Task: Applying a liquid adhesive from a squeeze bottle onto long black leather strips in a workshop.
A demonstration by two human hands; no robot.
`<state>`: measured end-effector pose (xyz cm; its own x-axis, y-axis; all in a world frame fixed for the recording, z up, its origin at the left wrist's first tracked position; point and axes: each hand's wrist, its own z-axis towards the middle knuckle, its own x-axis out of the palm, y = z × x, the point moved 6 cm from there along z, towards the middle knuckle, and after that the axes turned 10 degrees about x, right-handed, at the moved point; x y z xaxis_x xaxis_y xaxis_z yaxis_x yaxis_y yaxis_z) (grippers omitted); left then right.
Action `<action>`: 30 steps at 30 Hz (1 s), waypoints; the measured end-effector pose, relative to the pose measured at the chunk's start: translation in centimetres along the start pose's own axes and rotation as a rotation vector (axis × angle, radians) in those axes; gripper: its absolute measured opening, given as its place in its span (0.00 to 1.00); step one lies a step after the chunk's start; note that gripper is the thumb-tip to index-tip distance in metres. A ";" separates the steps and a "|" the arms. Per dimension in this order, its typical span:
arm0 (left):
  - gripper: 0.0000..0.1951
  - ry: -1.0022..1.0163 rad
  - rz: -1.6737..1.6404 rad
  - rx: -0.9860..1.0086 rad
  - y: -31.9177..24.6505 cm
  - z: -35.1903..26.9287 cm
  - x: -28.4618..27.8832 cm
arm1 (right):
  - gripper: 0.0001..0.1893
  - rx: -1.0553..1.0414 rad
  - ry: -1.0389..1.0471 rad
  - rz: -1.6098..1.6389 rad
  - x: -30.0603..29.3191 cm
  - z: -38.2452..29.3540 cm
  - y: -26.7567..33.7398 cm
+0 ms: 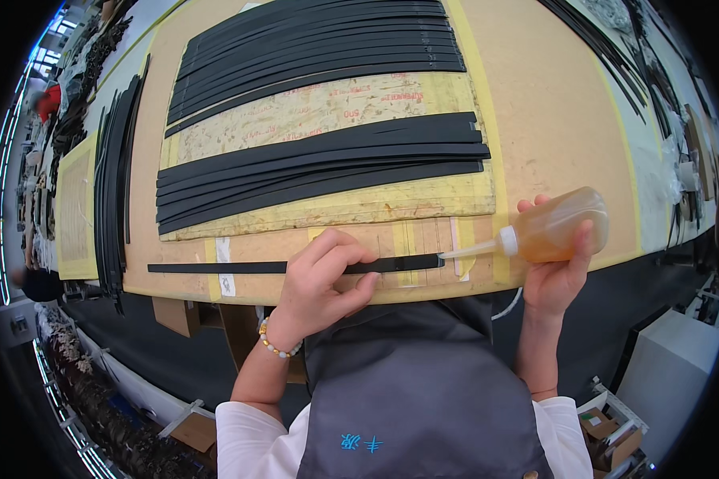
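A single narrow black strip (251, 267) lies along the table's near edge. My left hand (326, 275) steadies it, with thumb and forefinger at its two long edges. In my right hand (554, 281) is a translucent squeeze bottle (560, 224) of amber liquid, tilted so that its long nozzle points left. The nozzle's tip (446, 255) is at the strip's right end; whether liquid comes out cannot be seen. Beyond my hands, several black strips (317, 170) lie side by side on a yellowish taped board (335, 212).
A larger row of black strips (311, 48) covers the board's far part. More strips hang over the table's left edge (112, 191), and thin ones lie at the far right (599, 48). Yellow tape (497, 239) marks the tan tabletop (551, 120). Cardboard boxes (177, 314) stand underneath.
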<state>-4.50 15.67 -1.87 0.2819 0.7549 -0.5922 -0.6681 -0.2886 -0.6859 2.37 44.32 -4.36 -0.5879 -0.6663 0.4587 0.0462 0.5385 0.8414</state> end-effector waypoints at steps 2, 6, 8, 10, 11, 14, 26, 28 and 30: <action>0.12 -0.008 -0.011 -0.001 0.0 0.0 0.0 | 0.31 0.005 0.012 0.007 0.1 0.0 -0.2; 0.12 0.011 -0.026 -0.037 0.2 -0.3 0.0 | 0.31 0.008 0.011 0.014 0.1 0.1 -0.5; 0.12 0.001 -0.027 -0.031 0.2 -0.4 0.0 | 0.32 0.029 0.016 0.011 0.1 0.1 -0.7; 0.12 -0.002 -0.033 -0.034 0.3 -0.4 0.0 | 0.32 0.041 0.059 0.000 -0.1 0.1 -0.6; 0.12 -0.005 -0.040 -0.037 0.3 -0.4 0.0 | 0.32 0.052 0.101 -0.010 0.0 0.1 -0.6; 0.12 -0.008 -0.047 -0.042 0.3 -0.3 0.0 | 0.32 0.041 0.035 0.024 -0.2 0.0 -0.4; 0.12 -0.007 -0.056 -0.052 0.3 -0.2 -0.1 | 0.30 0.046 0.098 -0.008 -0.5 0.0 -0.6; 0.12 0.018 -0.061 -0.041 0.5 -0.1 0.0 | 0.30 0.039 0.120 0.055 -1.0 0.2 -0.6; 0.11 0.040 -0.063 -0.030 0.7 0.2 -0.2 | 0.29 0.033 0.145 0.117 -1.7 0.7 -0.6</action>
<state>-5.14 15.47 -2.13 0.3501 0.7481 -0.5638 -0.6272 -0.2597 -0.7342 2.73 45.46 -5.87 -0.4577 -0.6640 0.5913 0.0794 0.6318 0.7710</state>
